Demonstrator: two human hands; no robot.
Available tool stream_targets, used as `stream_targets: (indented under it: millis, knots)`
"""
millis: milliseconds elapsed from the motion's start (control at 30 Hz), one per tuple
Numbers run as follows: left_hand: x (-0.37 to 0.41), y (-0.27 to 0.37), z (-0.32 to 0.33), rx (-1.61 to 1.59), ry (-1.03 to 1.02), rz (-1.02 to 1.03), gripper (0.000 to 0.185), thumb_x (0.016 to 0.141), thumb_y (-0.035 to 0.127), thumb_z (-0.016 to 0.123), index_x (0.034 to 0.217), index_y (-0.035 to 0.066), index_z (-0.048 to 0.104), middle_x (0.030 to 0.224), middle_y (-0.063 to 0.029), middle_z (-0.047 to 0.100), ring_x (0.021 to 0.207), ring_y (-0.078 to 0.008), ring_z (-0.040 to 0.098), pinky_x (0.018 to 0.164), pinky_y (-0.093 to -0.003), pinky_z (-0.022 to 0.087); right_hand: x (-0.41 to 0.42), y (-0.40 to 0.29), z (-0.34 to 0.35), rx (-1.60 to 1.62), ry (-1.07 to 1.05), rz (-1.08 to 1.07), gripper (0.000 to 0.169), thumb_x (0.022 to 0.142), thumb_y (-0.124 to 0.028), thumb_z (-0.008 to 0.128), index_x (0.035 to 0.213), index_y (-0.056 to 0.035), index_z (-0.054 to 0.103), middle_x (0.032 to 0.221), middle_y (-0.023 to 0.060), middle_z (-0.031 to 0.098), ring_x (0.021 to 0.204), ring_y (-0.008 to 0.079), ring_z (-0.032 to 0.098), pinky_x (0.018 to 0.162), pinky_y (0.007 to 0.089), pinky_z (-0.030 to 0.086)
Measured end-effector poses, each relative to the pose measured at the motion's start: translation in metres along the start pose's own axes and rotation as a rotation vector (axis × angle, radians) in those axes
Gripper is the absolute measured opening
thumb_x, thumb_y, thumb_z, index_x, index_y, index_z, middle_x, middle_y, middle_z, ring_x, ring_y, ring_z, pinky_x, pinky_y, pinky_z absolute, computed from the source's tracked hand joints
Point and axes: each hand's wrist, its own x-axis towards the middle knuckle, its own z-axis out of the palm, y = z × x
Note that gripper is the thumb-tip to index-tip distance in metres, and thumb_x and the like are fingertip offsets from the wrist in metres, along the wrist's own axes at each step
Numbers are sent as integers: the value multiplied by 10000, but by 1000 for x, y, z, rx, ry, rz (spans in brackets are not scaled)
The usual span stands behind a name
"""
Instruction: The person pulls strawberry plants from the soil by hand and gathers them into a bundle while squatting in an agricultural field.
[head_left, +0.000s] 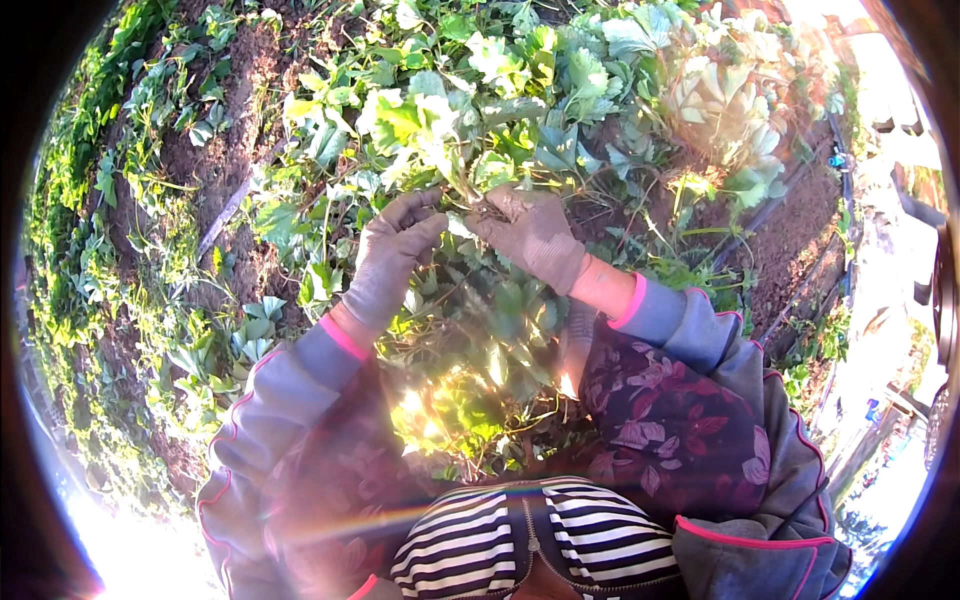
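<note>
Leafy strawberry plants (420, 120) with toothed green leaves fill the ground before me, some in glaring sun. My right hand (529, 232), in a soiled grey-brown knit glove, has its fingers closed on the stem base (472, 196) of a plant at the centre. Just left of it is my left hand (397, 244), gloved alike, its fingers curled with the thumb towards the stems. Whether anything is between the left fingers cannot be told. Leaves lie below and between both hands.
Bare reddish soil (247, 97) shows between rows at the left. A dark irrigation pipe with a blue fitting (836, 160) runs along the right side. My knees, in floral dark cloth (675, 427), flank the plants. Sun glare washes out the lower left and right edges.
</note>
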Motion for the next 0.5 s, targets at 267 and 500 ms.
stream_targets:
  millis: [267,500]
  knots:
    - [-1,-13,5,-269,-129,-108,251,959,197,577,1150,37,614,994,-38,658,857,-107,592,762,-270,474,-15,-12,9,-229,-7,-273,333,823,-353,656,945,-49,598,844,128,634,776,354,630,675,428,513]
    - [8,-23,-11,-368,-348,-171,334,942,210,592,1189,-15,581,1098,-81,645,975,-171,606,885,-306,463,-9,-21,-6,246,-153,45,496,834,-512,665,927,-25,661,774,100,650,709,211,639,637,351,509]
